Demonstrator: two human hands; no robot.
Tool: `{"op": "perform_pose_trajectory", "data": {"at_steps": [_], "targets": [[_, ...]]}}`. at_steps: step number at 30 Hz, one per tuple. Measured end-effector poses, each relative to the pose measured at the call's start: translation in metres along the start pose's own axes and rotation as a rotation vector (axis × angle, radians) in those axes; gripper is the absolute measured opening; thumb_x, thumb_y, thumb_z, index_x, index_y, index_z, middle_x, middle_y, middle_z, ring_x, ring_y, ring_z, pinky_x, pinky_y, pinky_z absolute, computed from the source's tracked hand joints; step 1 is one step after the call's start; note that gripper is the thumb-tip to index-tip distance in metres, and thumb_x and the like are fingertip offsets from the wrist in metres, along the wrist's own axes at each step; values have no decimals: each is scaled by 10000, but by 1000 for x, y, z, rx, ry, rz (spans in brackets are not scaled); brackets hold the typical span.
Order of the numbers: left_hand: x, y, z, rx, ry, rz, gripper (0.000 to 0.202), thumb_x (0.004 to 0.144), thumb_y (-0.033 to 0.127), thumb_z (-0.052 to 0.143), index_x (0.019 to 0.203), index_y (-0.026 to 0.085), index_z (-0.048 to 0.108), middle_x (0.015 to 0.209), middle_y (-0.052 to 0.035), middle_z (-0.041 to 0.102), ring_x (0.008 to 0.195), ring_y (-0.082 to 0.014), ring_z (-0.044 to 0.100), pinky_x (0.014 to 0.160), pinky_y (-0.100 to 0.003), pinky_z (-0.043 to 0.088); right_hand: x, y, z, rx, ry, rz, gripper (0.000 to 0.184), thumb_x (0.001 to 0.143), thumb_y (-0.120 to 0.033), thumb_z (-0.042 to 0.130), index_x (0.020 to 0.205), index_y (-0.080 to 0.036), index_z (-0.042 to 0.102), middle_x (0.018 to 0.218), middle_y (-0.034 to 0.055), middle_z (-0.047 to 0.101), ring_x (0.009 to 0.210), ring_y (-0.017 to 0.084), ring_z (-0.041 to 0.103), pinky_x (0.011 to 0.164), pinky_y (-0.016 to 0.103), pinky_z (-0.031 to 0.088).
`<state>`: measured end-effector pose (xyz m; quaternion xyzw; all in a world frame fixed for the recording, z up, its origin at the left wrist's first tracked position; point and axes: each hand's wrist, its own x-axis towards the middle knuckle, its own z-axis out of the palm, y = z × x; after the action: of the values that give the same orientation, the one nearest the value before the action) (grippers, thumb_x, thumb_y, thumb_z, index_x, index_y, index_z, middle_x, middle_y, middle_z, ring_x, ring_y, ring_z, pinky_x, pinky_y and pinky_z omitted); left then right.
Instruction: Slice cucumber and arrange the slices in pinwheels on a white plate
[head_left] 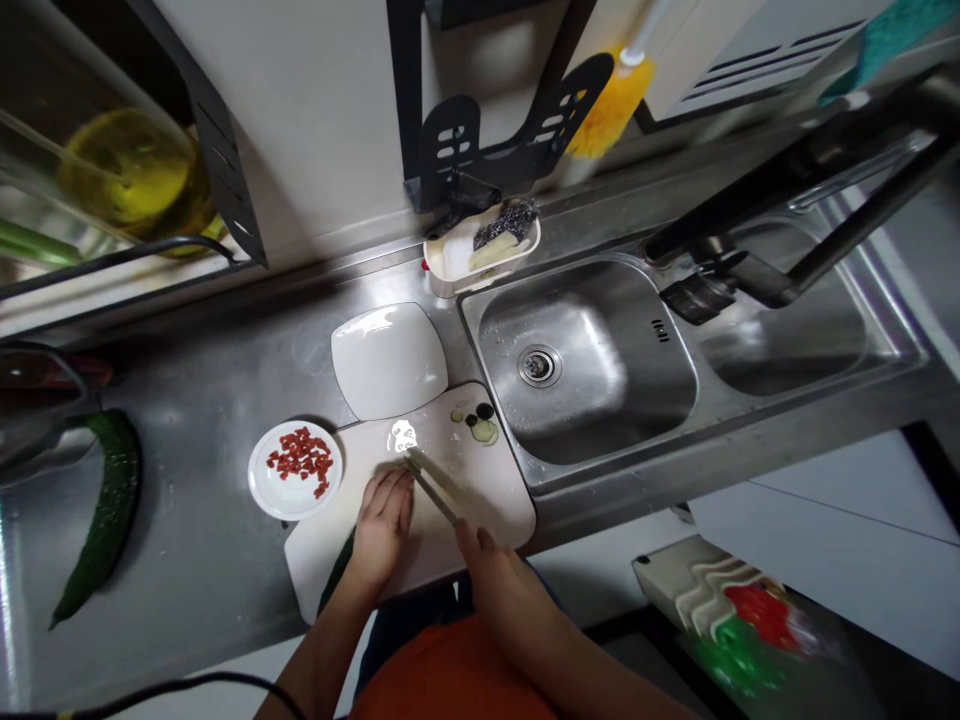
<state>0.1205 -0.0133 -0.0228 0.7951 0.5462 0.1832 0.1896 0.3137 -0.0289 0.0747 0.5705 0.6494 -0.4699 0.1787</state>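
Observation:
A white cutting board (495, 495) lies on the counter in front of me. My left hand (384, 525) is closed over a dark green cucumber (339, 572), pressing it on the board; the fingers cover most of it. In my right hand (499, 590) is a kitchen knife (435, 493), its tip at the cucumber's far end by my left fingertips. A few pale cut slices (484, 431) and dark end bits rest at the board's far right corner. Left of the board, a round white plate (259, 485) carries diced red pieces (301, 455).
A square white plate (390, 360) sits behind the board, partly against its edge. To the right is a steel sink (600, 340) with a dark faucet (705, 290). A sponge tray (450, 285) stands at the wall. Another long cucumber (112, 515) lies far left.

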Motion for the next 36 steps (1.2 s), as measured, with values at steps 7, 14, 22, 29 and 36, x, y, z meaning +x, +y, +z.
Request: {"op": "perform_pose_trajectory", "data": {"at_steps": [7, 14, 22, 29, 36], "targets": [[0, 1, -1, -17, -11, -14, 310, 882, 120, 478, 1172, 153, 583, 1134, -102, 652, 1114, -234, 565, 984, -437, 457, 7, 1, -5, -24, -32, -10, 572, 803, 14, 277, 1325, -170, 423, 1014, 109, 627, 797, 196, 647, 641, 266, 438], [1, 1, -2, -20, -9, -4, 321, 881, 118, 481, 1184, 158, 578, 1142, -101, 650, 1120, -232, 566, 991, -440, 454, 17, 4, 2, -2, -26, -4, 541, 809, 4, 290, 1306, -166, 421, 1016, 104, 611, 833, 199, 630, 651, 264, 436], [1, 1, -2, -16, -8, 5, 333, 899, 143, 447, 1208, 161, 570, 1142, -113, 653, 1114, -238, 577, 979, -455, 463, 30, 3, 21, 1, 98, 6, 415, 840, -10, 282, 1130, -167, 534, 967, 92, 600, 877, 192, 576, 738, 273, 419], [2, 2, -4, -39, -5, 7, 344, 900, 148, 447, 1224, 185, 557, 1168, -90, 644, 1115, -219, 575, 997, -440, 454, 20, 9, 16, 64, 109, 14, 446, 818, 5, 290, 1156, -190, 505, 975, 62, 612, 849, 171, 598, 675, 243, 402], [2, 3, -4, -51, 6, -14, 301, 895, 143, 464, 1171, 173, 581, 1160, -91, 642, 1116, -222, 568, 992, -439, 455, -7, 11, 15, 10, 8, 32, 645, 769, 43, 279, 1357, -195, 398, 1100, 112, 612, 824, 191, 639, 650, 262, 419]]}}
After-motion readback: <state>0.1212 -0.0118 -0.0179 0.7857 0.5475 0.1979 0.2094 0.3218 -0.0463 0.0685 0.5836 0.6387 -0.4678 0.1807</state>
